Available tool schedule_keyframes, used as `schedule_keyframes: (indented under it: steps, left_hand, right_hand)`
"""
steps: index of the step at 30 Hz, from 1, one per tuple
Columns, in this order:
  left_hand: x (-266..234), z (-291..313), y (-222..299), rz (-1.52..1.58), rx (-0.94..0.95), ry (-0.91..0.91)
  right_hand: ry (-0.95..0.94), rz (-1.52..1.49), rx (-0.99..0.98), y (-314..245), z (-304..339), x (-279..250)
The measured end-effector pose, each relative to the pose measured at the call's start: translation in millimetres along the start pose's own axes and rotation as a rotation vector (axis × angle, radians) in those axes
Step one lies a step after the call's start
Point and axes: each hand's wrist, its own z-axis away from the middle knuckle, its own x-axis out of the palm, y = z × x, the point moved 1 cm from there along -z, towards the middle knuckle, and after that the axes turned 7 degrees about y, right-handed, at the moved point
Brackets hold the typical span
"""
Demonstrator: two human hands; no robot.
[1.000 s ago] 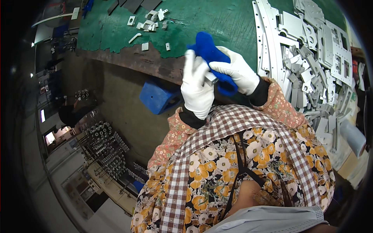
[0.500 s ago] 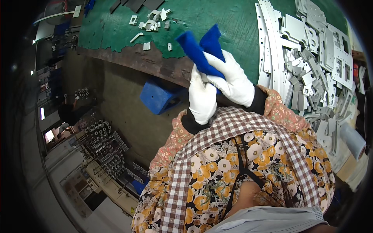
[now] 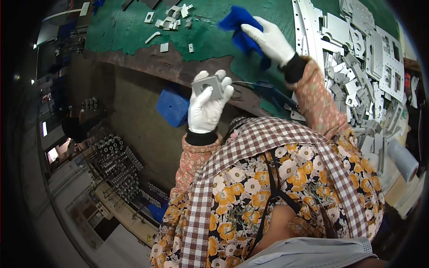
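My left hand (image 3: pixel 206 106), in a white glove, holds up a small square grey metal plate (image 3: pixel 208 86) with a round hole, pinched at its fingertips over the bench's front edge. My right hand (image 3: pixel 269 41), also gloved in white, is stretched out over the green bench mat (image 3: pixel 134 27) and grips a blue cloth (image 3: pixel 239 27) that lies bunched against the mat. The two hands are well apart. A blue-handled tool (image 3: pixel 270 93) lies on the bench edge below my right forearm.
A large heap of grey sheet-metal parts (image 3: pixel 364 62) fills the bench's right side. Several small metal pieces (image 3: pixel 167 21) lie at the mat's far left. A blue box (image 3: pixel 173 105) sits under the bench. Racks of parts (image 3: pixel 114 165) stand on the floor at left.
Both hands were together, rubbing the plate with the blue cloth. Now they have parted: my right hand carried the cloth out over the mat, my left hand kept the plate and lowered.
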Motion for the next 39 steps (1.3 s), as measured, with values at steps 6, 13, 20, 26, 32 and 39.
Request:
schedule_keyframes:
  steps: [6,13,20,26,32,39]
  left_hand:
    - [-42,8,20,-0.099,0.156,0.001]
    - [-64,5,36,-0.29,0.308,-0.017]
    - [-96,-25,35,-0.47,0.386,0.146]
    - [-124,-53,35,0.065,0.081,-0.298]
    - [-108,-76,16,0.268,-0.174,-0.51]
    - [-32,-135,-37,0.212,-0.459,-0.467]
  right_hand:
    - [-0.23,0.712,-0.224,43,60,-32]
    - [-0.524,0.661,0.319,62,152,-54]
    - [-0.596,0.053,0.471,26,157,-64]
    - [-0.478,0.636,0.01,-44,150,-47]
    - [-0.332,0.785,-0.078,-67,150,-23]
    - [-0.198,0.749,0.157,-54,145,-79]
